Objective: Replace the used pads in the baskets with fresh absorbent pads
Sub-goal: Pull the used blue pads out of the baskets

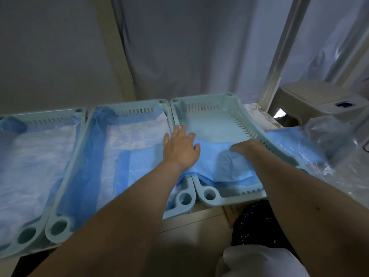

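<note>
Three pale blue plastic baskets stand side by side on a low ledge in front of a grey curtain [179, 47]. The right basket [247, 124] holds a folded blue pad [215, 162] that covers its near half and drapes over the near rim, while the far half of its floor is bare. The left hand [180, 148] lies flat on the pad's left edge, fingers straight and slightly spread, fingertips reaching past the pad toward the basket's left wall. The right hand [242, 147] rests on the pad near the right wall; its fingers curl down into the fabric, but whether they pinch it cannot be told. The middle basket [93, 148] is lined with a blue-and-white pad [127, 140], and the left basket [79, 116] holds another pad [34, 156]. More blue pads in clear plastic wrap [295, 148] lie just beside the right basket. A beige stool [311, 100] stands behind them
</note>
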A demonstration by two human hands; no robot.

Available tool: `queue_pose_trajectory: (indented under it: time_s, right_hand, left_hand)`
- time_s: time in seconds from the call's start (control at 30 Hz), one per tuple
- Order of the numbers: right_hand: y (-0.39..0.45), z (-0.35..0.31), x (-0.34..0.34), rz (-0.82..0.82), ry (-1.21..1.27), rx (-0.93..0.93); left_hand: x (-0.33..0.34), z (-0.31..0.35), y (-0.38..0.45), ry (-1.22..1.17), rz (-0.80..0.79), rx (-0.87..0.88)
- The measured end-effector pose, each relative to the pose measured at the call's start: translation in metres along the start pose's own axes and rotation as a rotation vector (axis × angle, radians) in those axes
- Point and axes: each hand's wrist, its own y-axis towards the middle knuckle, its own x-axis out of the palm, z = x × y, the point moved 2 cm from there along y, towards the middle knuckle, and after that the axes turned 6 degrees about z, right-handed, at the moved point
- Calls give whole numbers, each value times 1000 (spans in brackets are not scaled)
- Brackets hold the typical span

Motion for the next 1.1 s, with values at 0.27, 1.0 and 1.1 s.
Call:
queue_pose_trajectory:
  time_s: [0.27,1.0,1.1]
  right_hand:
    - [-11,3,-20,-208,159,-27]
    - [-22,-8,-65,510,425,-187]
    - [-23,-7,-64,497,414,-167]
  left_hand:
    - [1,19,-2,270,-285,90]
    - [1,41,-24,232,-300,109]
    - [1,42,-26,286,-251,60]
